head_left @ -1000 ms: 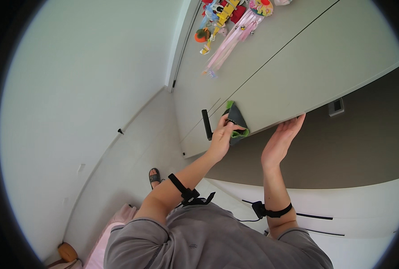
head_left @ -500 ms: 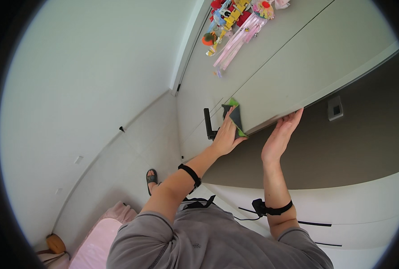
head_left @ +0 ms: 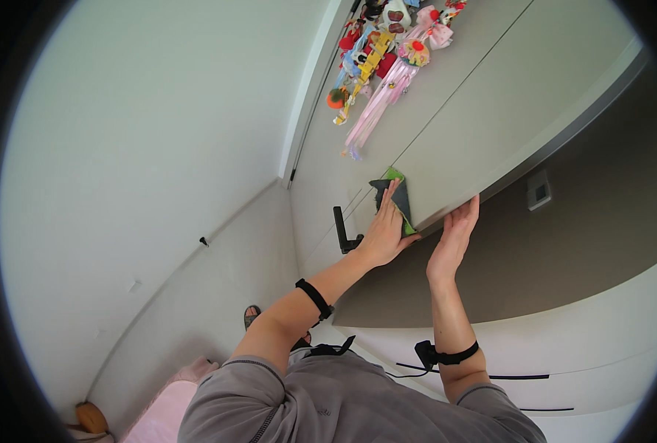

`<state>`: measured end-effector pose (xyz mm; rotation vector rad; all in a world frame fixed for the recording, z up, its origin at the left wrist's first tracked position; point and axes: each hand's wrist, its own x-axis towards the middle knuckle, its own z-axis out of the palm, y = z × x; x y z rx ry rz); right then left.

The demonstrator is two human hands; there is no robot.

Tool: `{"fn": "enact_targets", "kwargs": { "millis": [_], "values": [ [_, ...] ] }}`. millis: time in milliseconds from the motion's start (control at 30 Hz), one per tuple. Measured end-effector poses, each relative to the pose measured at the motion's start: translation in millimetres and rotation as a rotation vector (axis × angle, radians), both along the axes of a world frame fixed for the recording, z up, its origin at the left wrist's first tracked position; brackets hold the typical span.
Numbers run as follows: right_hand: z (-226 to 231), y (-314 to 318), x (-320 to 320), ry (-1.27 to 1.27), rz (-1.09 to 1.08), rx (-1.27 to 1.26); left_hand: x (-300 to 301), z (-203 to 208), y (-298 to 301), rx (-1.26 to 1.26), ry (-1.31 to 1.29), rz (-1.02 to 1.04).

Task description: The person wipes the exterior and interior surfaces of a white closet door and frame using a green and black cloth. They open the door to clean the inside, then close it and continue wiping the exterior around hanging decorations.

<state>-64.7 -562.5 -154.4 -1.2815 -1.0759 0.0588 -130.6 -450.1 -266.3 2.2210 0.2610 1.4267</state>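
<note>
My left hand [head_left: 384, 232] presses a green and grey cloth [head_left: 402, 201] flat against the pale door [head_left: 468, 125], close to its free edge. Its fingers lie stretched over the cloth, with the thumb apart from them toward the door's edge. Just left of that hand a black lever handle [head_left: 345, 232] sticks out from the door. My right hand [head_left: 452, 240] touches the same edge a little farther right, its fingers stretched upward along it and no separate thing visible in it.
Colourful plush toys and pink ribbons [head_left: 387, 74] hang on the door. A white wall [head_left: 144, 125] with a small black doorstop [head_left: 203, 241] runs along the left. Pink-covered furniture [head_left: 166, 406] stands lower left. White drawers [head_left: 564, 347] and a wall switch [head_left: 538, 190] are at right.
The view has shifted, so the toys and handle appear lower. My left hand and the cloth have moved slightly up the door relative to the handle. My right hand is closer to the left.
</note>
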Motion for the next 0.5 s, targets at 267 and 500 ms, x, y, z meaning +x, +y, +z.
{"fn": "enact_targets", "kwargs": {
  "millis": [267,500],
  "values": [
    [4.1,-7.4,9.3,0.087,0.083,0.021,12.0,64.1,3.4,0.022,-0.110,-0.085],
    [0.1,-11.8,17.7,0.054,0.019,-0.074,16.1,123.7,15.8,0.174,-0.181,-0.105]
  ]
}}
